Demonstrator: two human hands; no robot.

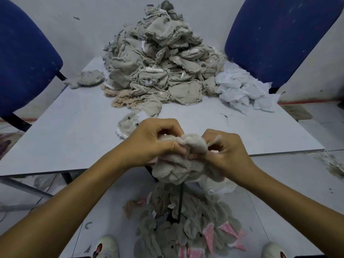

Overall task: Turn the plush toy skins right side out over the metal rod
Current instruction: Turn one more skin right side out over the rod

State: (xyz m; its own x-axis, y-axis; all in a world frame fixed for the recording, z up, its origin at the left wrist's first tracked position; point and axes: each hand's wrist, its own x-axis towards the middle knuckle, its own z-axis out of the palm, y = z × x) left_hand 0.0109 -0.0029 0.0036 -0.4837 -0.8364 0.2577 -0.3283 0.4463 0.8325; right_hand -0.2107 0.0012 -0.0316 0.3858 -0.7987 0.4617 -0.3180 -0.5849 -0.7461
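A: State of the hands?

B: Both grip the skin (186,157). The left hand (150,140) pinches its upper edge with curled fingers; the right hand (226,148) has fingers curled into the fabric on the other side. The skin sits bunched atop the rod (180,205), in front of the table (78,131), above the floor.

A: How should the step be done?

B: In the inspector's judgement, the skin should be drawn down evenly on both sides, so the rod tip drives the closed end through the opening. A lopsided pull risks straining a seam.

A: Containers?

B: None in view. Stock lies loose: a pile (158,62) of inside-out skins on the table, white cloth (242,90) just beside it, one skin with eyes (130,125) near the left hand. A heap (186,229) of fuzzy skins surrounds the rod's base on the floor.
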